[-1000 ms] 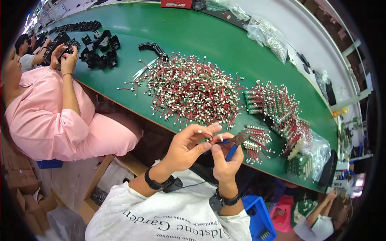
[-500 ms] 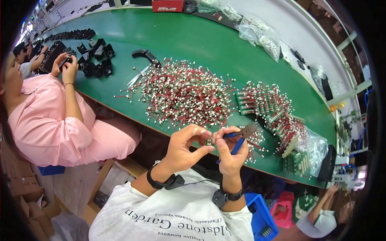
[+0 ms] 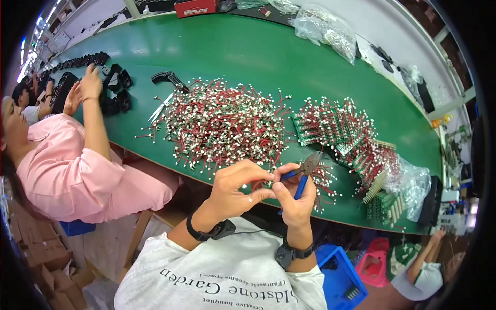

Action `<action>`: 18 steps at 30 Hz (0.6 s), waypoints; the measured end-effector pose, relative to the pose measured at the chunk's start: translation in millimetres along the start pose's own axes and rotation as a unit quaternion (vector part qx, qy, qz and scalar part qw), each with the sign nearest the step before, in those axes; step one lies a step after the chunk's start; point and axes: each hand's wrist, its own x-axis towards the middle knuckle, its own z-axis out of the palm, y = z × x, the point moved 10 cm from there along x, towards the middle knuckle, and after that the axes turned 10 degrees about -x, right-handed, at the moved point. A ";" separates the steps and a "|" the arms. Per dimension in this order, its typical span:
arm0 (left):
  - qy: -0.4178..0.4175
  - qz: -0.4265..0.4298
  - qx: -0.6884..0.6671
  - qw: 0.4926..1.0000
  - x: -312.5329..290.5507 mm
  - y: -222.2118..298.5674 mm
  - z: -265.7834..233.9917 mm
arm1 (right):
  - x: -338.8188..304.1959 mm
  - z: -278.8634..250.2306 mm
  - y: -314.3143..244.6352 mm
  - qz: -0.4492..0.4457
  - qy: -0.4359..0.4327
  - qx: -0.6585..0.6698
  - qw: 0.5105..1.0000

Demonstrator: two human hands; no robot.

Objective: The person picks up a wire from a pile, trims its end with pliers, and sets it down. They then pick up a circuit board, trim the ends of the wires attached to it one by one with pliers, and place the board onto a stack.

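Note:
My right hand (image 3: 294, 199) grips blue-handled cutting pliers (image 3: 304, 173), jaws pointing up and to the right. My left hand (image 3: 236, 185) pinches a small white-tipped part with a red wire at its fingertips, right beside the right thumb, just under the table's near edge. Ahead of both hands a large heap of red-wired connectors (image 3: 222, 124) covers the green table (image 3: 248, 57). To the right lie rows of small green circuit boards with red wires (image 3: 341, 129).
A person in pink (image 3: 72, 170) sits at my left, handling black parts (image 3: 111, 93). Scissors (image 3: 160, 106) and a black curved piece (image 3: 168, 78) lie by the heap. Clear plastic bags (image 3: 325, 28) sit far right. Blue and pink bins (image 3: 356, 268) stand below the table.
The view has shifted nearer to the table. My hands stay together with the pliers, whose jaws have tipped up to the right. The person in pink has raised both hands toward the black parts.

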 end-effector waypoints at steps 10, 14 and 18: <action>-0.029 -0.050 -0.098 0.994 6.2 -18.2 17.7 | 1.9 -24.6 -6.9 -0.003 0.021 -0.022 1.000; 0.022 -0.006 -0.111 0.994 16.3 -7.5 -2.2 | -3.4 -26.8 -27.6 -0.016 -0.050 -0.210 0.976; 0.057 0.000 -0.121 0.991 28.4 1.4 -15.1 | -3.1 -22.5 -38.2 0.002 -0.099 -0.329 0.939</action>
